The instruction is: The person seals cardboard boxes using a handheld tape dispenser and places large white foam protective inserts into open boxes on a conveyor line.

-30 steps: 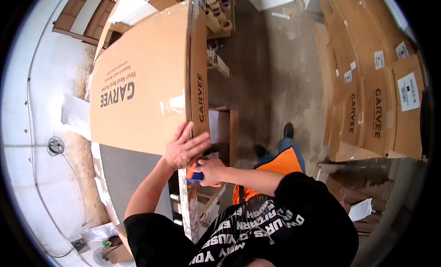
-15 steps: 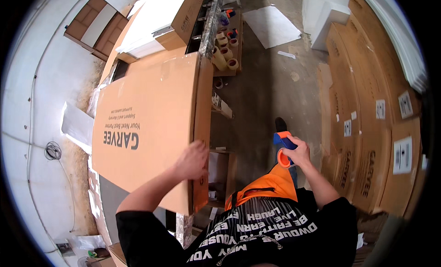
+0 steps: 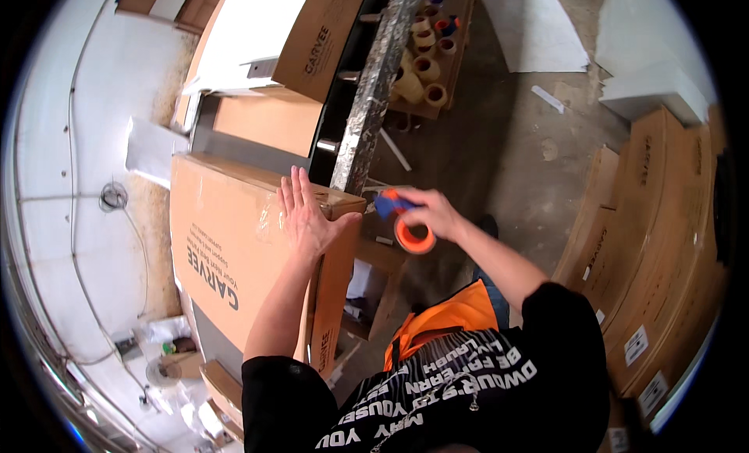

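A large flat cardboard box (image 3: 234, 235) lies on the conveyor to my left, with clear tape across its far end. My left hand (image 3: 307, 219) rests on the top of the box near its far right corner, fingers spread and palm down. In my right hand (image 3: 434, 214) is a blue and orange tape dispenser (image 3: 399, 207), held just off the right side of that corner. The dispenser's orange roll core faces me. My fingers wrap round its handle and are partly hidden.
The conveyor's taped metal rail (image 3: 374, 90) runs along the box's right side. Beyond lies another carton (image 3: 320, 51) with white sheets on it. Tape rolls (image 3: 425, 67) fill a low shelf. Long cartons (image 3: 624, 219) are stacked on the right; a white sheet (image 3: 538, 32) lies on the floor.
My left hand has moved from the box's right edge to its far corner and spread out. My right hand has brought the tape dispenser up and left to the box. The view has turned.
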### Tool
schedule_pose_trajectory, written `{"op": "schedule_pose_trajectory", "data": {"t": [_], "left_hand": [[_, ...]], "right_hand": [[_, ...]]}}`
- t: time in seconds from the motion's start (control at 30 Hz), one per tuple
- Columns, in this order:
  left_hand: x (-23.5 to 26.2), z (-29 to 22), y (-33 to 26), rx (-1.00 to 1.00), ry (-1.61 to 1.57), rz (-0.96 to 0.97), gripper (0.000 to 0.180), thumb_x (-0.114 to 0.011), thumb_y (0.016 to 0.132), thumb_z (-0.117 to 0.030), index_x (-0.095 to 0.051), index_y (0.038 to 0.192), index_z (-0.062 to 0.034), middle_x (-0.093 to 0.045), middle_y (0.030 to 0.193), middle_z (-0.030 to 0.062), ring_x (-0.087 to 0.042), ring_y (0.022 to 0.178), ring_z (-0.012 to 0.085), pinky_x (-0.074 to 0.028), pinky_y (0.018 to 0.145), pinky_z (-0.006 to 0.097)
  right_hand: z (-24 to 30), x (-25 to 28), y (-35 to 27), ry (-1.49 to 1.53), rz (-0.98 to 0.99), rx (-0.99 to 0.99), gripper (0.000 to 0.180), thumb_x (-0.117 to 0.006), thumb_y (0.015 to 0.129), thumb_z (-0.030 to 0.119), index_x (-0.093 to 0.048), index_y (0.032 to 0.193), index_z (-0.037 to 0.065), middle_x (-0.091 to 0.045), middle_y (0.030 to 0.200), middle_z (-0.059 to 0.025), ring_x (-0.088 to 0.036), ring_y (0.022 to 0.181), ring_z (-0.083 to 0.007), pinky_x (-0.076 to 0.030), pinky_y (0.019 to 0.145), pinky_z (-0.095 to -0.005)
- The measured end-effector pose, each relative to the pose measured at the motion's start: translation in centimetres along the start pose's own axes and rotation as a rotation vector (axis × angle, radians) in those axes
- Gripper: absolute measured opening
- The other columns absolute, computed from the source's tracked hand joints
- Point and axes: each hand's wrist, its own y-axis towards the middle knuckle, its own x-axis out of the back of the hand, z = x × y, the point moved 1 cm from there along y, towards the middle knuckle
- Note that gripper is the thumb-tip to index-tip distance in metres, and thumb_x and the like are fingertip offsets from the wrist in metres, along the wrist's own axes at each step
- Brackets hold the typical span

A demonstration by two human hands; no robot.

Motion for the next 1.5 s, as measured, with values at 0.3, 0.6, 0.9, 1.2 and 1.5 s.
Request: {"op": "schedule_pose_trajectory", "data": {"t": [0.3,0.6,0.9,1.2,1.5], "left_hand": [[-0.4,1.2,-0.7,0.055,-0.05,-0.017,0.133,-0.057,0.065,-0.083,-0.008,0.147,0.0106,-0.013,0.153,0.0312,-0.007,0.143,0.0485,-0.008,0.116,0.055],[0.2,1.2,-0.3,-0.069,-0.163,-0.047,0.04,-0.053,0.088,-0.041,-0.066,0.106,-0.008,-0.064,0.108,0.0039,-0.046,0.124,0.0308,-0.013,0.116,0.055],[0.3,1.6,-1.3,0.013,-0.094,0.05,0.079,-0.051,0.088,-0.053,-0.038,0.14,0.0051,-0.035,0.149,0.0213,-0.033,0.137,0.0365,-0.013,0.115,0.053],[-0.1,2.4,-2.5,0.059,-0.14,0.019,0.079,-0.057,0.086,-0.056,-0.041,0.141,-0.0026,-0.033,0.151,0.0213,-0.025,0.142,0.0406,-0.016,0.115,0.054],[-0.4,1.9,-1.8,-0.01,-0.227,-0.059,0.027,-0.067,0.081,-0.039,-0.072,0.093,-0.0146,-0.068,0.1,-0.0009,-0.051,0.119,0.029,-0.018,0.114,0.056]], "right_hand": [[6.9,-3.9,17.9,-0.167,0.772,-0.251,0.045,-0.073,0.065,0.007,-0.07,0.109,-0.004,-0.072,0.086,-0.0079,-0.064,0.076,-0.0091,-0.053,0.071,-0.0244],[9.5,-8.4,6.7,-0.945,0.9,0.039,0.039,-0.067,0.059,0.03,-0.074,0.094,0.012,-0.07,0.077,-0.0103,-0.068,0.077,-0.0297,-0.054,0.071,-0.0384],[2.2,1.4,8.8,-0.075,0.651,-0.28,0.058,-0.072,0.065,0.006,-0.065,0.122,0.005,-0.071,0.099,-0.0049,-0.065,0.086,-0.0117,-0.051,0.084,-0.0266],[1.9,-4.3,19.9,-0.261,1.093,-0.296,0.06,-0.073,0.064,0.009,-0.065,0.123,0.01,-0.072,0.094,-0.0062,-0.065,0.082,-0.0106,-0.053,0.077,-0.0261],[-0.1,-16.3,1.9,-0.959,1.353,0.193,0.047,-0.07,0.065,0.03,-0.07,0.112,0.025,-0.07,0.101,-0.0088,-0.067,0.089,-0.0278,-0.053,0.082,-0.0389]]}}
